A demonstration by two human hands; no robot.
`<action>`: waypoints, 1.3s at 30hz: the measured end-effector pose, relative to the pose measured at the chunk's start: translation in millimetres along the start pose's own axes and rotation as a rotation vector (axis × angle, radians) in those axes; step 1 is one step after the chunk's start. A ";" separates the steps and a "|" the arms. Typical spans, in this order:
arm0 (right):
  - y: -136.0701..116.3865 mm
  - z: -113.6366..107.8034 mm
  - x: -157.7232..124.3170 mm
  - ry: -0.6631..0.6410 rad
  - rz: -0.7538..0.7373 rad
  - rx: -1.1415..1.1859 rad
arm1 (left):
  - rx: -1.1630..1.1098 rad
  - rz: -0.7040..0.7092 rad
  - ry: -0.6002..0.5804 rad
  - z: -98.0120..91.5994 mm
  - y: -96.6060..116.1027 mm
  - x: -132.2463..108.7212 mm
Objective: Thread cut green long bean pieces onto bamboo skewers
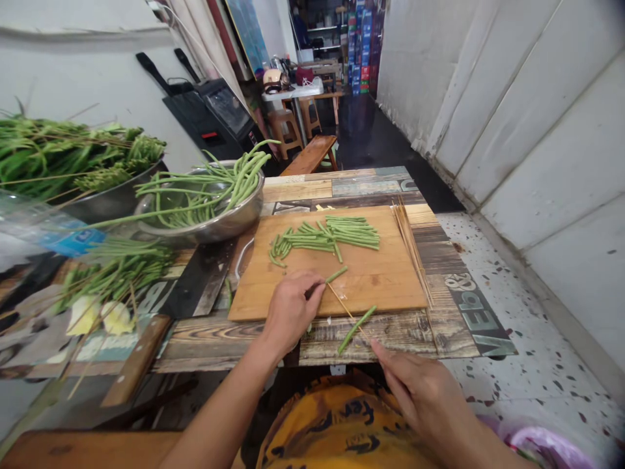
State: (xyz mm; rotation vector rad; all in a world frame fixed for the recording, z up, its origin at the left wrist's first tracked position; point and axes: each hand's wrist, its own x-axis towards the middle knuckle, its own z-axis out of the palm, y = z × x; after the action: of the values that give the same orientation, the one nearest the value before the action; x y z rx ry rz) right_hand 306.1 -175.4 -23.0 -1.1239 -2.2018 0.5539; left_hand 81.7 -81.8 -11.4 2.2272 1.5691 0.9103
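Between my left hand's (295, 306) thumb and fingers is a cut piece of long bean (336, 274), held over the front part of the wooden cutting board (273, 293). My right hand (415, 378) is closed on the lower end of a thin bamboo skewer (339, 298). A second bean piece (357, 329) sits crosswise on that skewer, close to my right fingers. The skewer's upper tip meets the bean piece in my left hand; whether it has pierced it I cannot tell. Cut bean pieces (312, 236) lie in rows at the board's back.
Loose skewers (410, 244) lie along the board's right edge. Left of it stand a steel bowl (209, 228) of whole long beans and a larger bowl (110, 195) of skewered greens. Bundled bean skewers (122, 270) and a wooden-handled cleaver (139, 358) lie front left.
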 end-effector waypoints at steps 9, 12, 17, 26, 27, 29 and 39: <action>-3.1 -1.4 6.6 0.048 -0.020 -0.076 | -0.013 0.017 0.050 0.9 -0.9 0.2; -4.0 -0.5 8.3 0.038 -0.018 -0.081 | -0.005 0.028 0.059 1.0 -1.3 0.0; -1.3 5.4 13.7 0.012 0.036 -0.086 | -0.011 0.034 0.078 1.7 -1.4 -0.8; -1.8 15.4 60.0 -0.165 0.127 -0.276 | -0.071 0.028 0.058 1.0 -1.4 -0.2; -3.3 15.3 66.9 -0.197 0.142 -0.310 | -0.078 0.028 0.054 1.1 -1.6 0.1; -6.2 14.9 79.3 -0.239 0.158 -0.363 | -0.087 0.025 0.051 1.7 -2.2 0.5; -3.5 17.4 87.5 -0.194 0.126 -0.397 | 0.042 -0.128 0.116 -28.8 -9.0 5.1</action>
State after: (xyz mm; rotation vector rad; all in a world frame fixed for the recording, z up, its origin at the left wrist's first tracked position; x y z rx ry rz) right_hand 251.9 -106.6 -5.7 -1.4736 -2.4922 0.2907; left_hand 58.0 -77.6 7.4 2.1072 1.7745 0.9932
